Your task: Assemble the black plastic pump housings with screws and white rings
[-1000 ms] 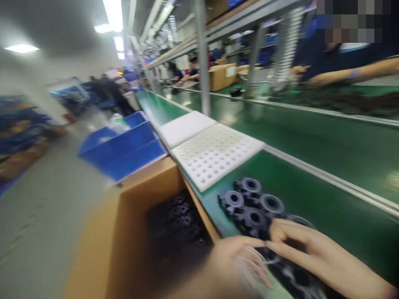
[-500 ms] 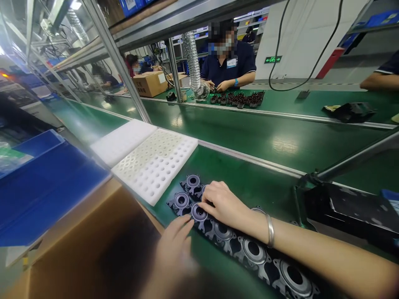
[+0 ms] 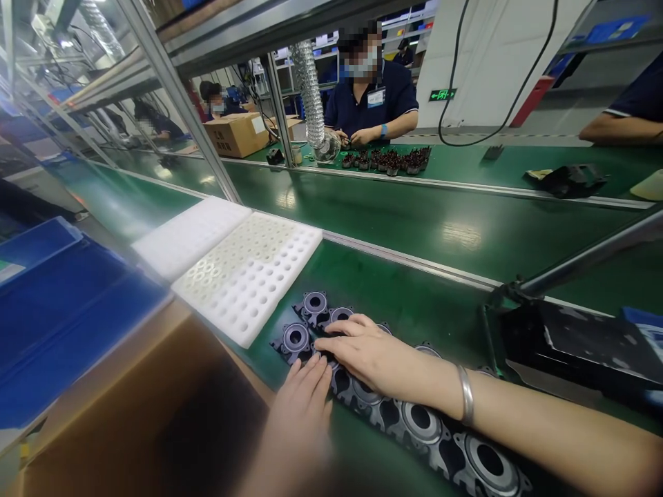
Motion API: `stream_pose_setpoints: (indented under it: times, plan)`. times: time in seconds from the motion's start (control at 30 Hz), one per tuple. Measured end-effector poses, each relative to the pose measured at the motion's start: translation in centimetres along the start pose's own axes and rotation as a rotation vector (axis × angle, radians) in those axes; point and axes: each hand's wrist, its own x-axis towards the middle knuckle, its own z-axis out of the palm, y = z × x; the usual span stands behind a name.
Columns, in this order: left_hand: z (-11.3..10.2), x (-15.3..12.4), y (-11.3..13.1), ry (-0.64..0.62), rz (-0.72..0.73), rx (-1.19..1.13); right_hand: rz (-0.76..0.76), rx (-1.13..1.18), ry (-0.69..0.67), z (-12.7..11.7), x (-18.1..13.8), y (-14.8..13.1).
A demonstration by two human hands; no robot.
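Observation:
Two rows of dark metal housings [image 3: 422,420] with round ringed openings lie on the green work surface. My left hand [image 3: 306,397] is at the near side of the rows, its stretched fingertips touching the edge of a housing close to the left end. From the right, my right hand [image 3: 360,348] reaches over the same housing, fingers extended and resting on it; a silver bangle is on that wrist. Both hands partly cover this housing. An uncovered housing [image 3: 295,337] lies just left of the fingertips, and another housing [image 3: 315,302] sits behind it.
A white foam tray [image 3: 248,290] with rows of holes, partly filled with pale rings, lies to the left. Nearer are an open cardboard box [image 3: 103,407] and a blue bin [image 3: 67,304]. A black device [image 3: 580,345] stands right. Across the line, a co-worker [image 3: 370,96] handles small parts.
My left hand has come up to touch the housing. My right hand's curled fingers have straightened and now lie over it. The view has shifted slightly.

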Motion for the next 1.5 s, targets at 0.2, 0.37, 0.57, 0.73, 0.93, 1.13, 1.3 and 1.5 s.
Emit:
stream_pose_setpoints:
  times: [0.2, 0.37, 0.57, 0.73, 0.93, 1.13, 1.3, 1.5]
  plan:
    - [-0.5, 0.1, 0.3, -0.061, -0.055, -0.060, 0.118, -0.040, 0.016, -0.3, -1.7, 0.0]
    - [-0.9, 0.1, 0.5, -0.130, -0.057, -0.054, 0.127, -0.014, 0.019, -0.8, -3.4, -1.4]
    - [-0.8, -0.1, 0.6, -0.090, -0.105, -0.139, 0.089, 0.027, 0.023, -0.2, -3.6, -3.1]
    - [-1.0, 0.0, 1.0, 0.066, -0.434, -0.415, 0.092, 0.077, 0.063, -0.9, -2.7, -3.3]
    - [-2.1, 1.6, 3.1, 0.250, -0.845, -0.827, 0.217, 0.370, 0.150, -3.0, -2.2, -4.7]
    - [-2.3, 2.4, 4.2, -0.017, -0.784, -0.850, 0.311, 0.668, 0.053, -1.3, -1.8, -5.6]
    - [-3.0, 2.1, 3.9, -0.232, -0.627, -0.915, 0.416, 0.727, 0.022, -1.8, -2.8, -4.0]
    - [-3.4, 2.2, 4.2, -0.112, -0.506, -0.968, 0.311, 0.766, -0.127, -3.1, -3.8, -3.6]
